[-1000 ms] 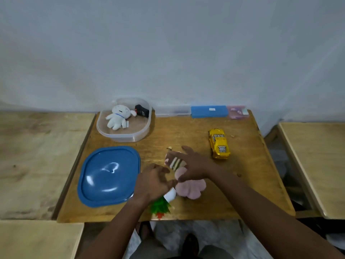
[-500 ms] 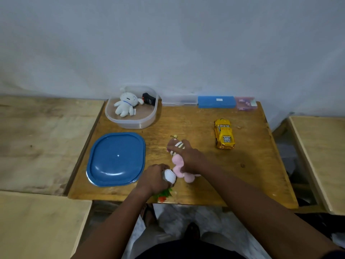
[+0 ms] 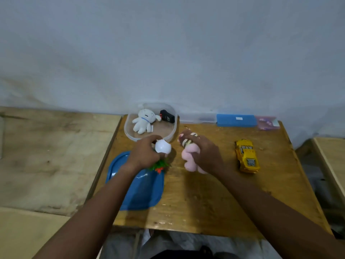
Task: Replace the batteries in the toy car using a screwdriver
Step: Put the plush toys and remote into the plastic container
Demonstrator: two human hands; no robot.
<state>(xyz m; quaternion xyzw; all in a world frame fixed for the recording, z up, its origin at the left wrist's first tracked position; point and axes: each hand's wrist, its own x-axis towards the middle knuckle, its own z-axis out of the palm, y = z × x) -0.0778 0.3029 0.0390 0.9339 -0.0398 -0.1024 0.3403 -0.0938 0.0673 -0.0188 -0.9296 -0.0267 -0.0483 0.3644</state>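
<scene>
The yellow toy car [image 3: 246, 156] stands on the wooden table [image 3: 214, 202] at the right, untouched. My left hand [image 3: 144, 154] grips a small white pot with a green and red plastic plant [image 3: 162, 148], lifted near the clear tub's front rim. My right hand [image 3: 204, 154] grips a pink plush toy with a striped top [image 3: 190, 152], held above the table's middle. No screwdriver shows in view.
A clear plastic tub [image 3: 130, 136] at the back holds a white plush figure [image 3: 143, 121] and a black device [image 3: 167, 116]. Its blue lid [image 3: 141, 191] lies under my left forearm. A blue case [image 3: 236, 120] and a pink box [image 3: 267, 122] line the wall.
Both hands have risen from the table's front and moved toward the tub, the left carrying the potted plant, the right carrying the pink plush. The car has stayed put.
</scene>
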